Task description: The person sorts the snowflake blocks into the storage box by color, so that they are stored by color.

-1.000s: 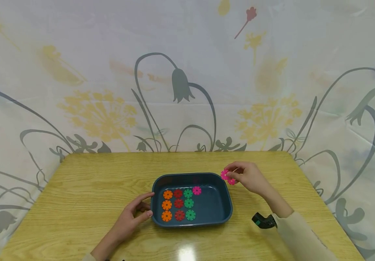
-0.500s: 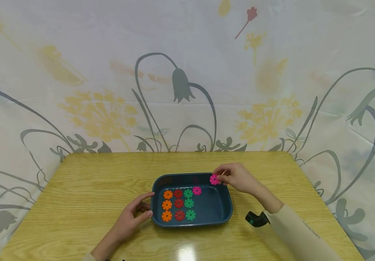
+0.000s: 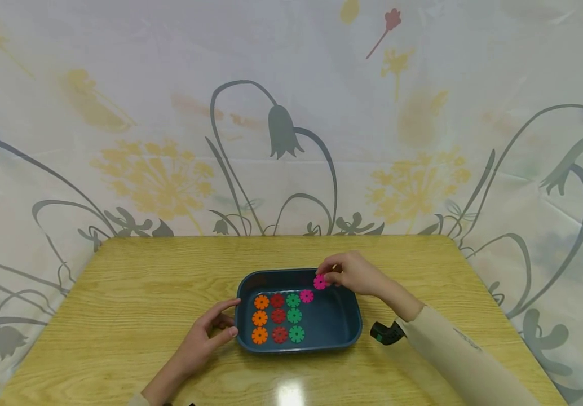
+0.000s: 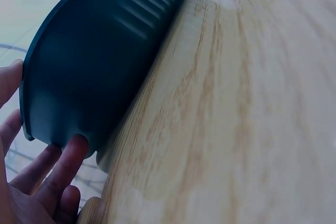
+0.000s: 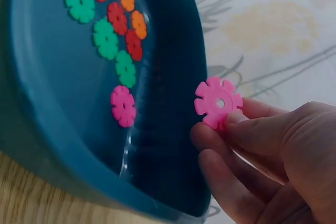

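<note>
My right hand (image 3: pixel 354 274) pinches a pink notched plastic disc (image 5: pixel 219 103) between thumb and fingers, over the far wall of a dark blue tray (image 3: pixel 329 332). Just left of and below it in the head view, another pink disc (image 3: pixel 307 296) lies flat on the tray floor. Three green discs (image 3: pixel 294 316), three red discs (image 3: pixel 278 316) and three orange discs (image 3: pixel 260 318) form columns to its left. With spread fingers, my left hand (image 3: pixel 205 335) touches the tray's left side. The left wrist view has its fingertips (image 4: pixel 77 145) against the outer wall.
The tray stands on a wood-grain table (image 3: pixel 159 282). A black device (image 3: pixel 387 332) sticks out at the right sleeve (image 3: pixel 454 349). Behind the table hangs a pale cloth (image 3: pixel 291 186) with flower prints.
My right hand has moved left from beyond the tray's right corner to over its far wall. Two pink discs showed in it at first; one shows now. My left hand stays put.
</note>
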{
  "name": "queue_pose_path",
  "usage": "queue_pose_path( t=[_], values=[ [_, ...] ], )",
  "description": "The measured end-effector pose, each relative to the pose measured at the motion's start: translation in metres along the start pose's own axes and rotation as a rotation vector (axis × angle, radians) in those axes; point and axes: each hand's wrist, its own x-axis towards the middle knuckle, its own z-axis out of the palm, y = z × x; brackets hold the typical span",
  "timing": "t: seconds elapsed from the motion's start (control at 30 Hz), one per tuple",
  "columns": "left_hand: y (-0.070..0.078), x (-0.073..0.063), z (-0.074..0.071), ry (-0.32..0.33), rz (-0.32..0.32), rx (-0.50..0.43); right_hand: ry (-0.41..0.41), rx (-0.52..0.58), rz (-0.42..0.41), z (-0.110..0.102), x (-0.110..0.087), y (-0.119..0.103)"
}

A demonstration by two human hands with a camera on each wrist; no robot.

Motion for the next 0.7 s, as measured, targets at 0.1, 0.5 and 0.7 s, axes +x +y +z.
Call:
queue_pose_path(
  t=[0.1,0.5,0.7],
  values=[
    [-0.005,0.0,0.0,0.004,0.001,-0.005,-0.018,0.001,-0.005,0.003,0.004,-0.001],
    [-0.013,0.0,-0.001,0.001,-0.022,-0.012,-0.075,-0.072,-0.055,0.012,0.018,0.001],
    [-0.032,0.0,-0.001,0.016,-0.038,-0.004,-0.109,-0.125,-0.097,0.017,0.024,0.001]
  ],
)
